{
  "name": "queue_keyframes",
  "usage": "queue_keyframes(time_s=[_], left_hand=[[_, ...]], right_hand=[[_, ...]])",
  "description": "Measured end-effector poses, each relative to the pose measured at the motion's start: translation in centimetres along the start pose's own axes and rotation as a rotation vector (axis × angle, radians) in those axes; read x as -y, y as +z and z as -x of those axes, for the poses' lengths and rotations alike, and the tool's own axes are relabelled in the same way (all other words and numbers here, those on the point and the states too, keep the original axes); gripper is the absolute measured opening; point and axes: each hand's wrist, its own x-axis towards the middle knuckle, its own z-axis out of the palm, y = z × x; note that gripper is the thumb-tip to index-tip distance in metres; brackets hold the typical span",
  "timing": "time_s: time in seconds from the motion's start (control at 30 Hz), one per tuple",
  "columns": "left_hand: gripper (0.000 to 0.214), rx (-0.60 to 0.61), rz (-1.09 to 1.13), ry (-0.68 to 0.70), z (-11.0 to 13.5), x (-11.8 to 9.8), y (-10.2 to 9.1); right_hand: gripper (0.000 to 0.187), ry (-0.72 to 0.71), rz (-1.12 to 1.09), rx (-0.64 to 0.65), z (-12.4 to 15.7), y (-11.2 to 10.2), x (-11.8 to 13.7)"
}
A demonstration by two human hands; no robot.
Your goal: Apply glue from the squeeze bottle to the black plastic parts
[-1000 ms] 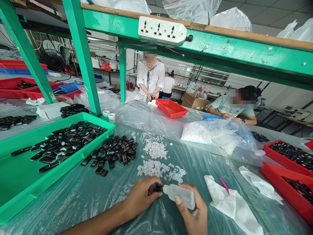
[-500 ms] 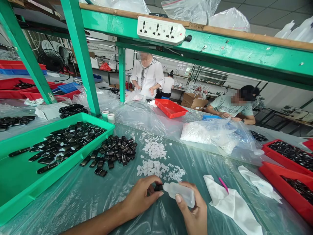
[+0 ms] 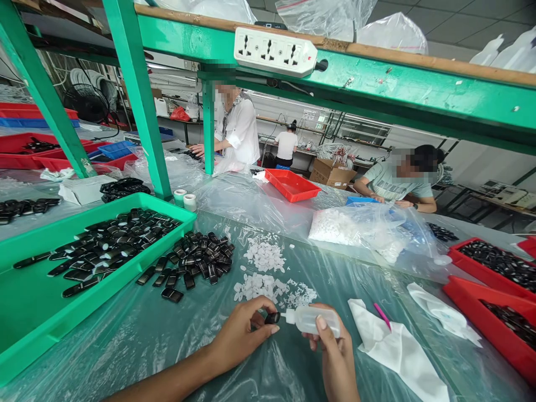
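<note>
Between thumb and fingers, my left hand [image 3: 247, 329] pinches a small black casing [image 3: 272, 318]. My right hand [image 3: 335, 346] is wrapped round a translucent squeeze bottle [image 3: 316, 320], which lies nearly level with its thin tip pointing left. That tip is at the right end of the casing; whether it touches I cannot tell. Just beyond my hands are small piles of white plastic pieces [image 3: 262, 287]. To their left a heap of similar black casings [image 3: 201, 254] lies on the plastic-covered table [image 3: 176, 340].
A green tray [image 3: 37, 329] of black parts stands at left. At right lie white cloths [image 3: 397, 346], a pink stick [image 3: 382, 316] and red trays [image 3: 494, 329]. A bag of white pieces [image 3: 335, 226] lies farther back. A green shelf frame [image 3: 377, 78] spans above. Co-workers are beyond.
The bottle has drawn slightly right and up and lies flatter, its thin tip now in sight. The casing in my left hand is tilted differently. A co-worker behind has turned and moved left.
</note>
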Motion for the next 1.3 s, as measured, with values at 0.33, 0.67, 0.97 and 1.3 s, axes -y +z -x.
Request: queue_keyframes(time_s=[0.33,0.67,0.97,1.3], left_hand=[[0.013,-0.005,0.147,0.003,-0.1,0.1,0.0],[0.011,0.003,0.18,0.023,0.0,0.3,0.2],[0.013,0.03,0.187,0.025,-0.1,0.3,0.1],[0.012,0.054,0.275,0.091,-0.4,0.0,-0.2]], right_hand=[[0.036,0.128,-0.199,0.013,-0.3,-0.2,-0.4],[0.029,0.181,-0.564,0.155,-0.4,0.2,-0.4],[0.024,0.214,-0.675,0.164,-0.7,-0.3,-0.6],[0.038,-0.038,-0.089,-0.021,-4.3,-3.9,-1.0]])
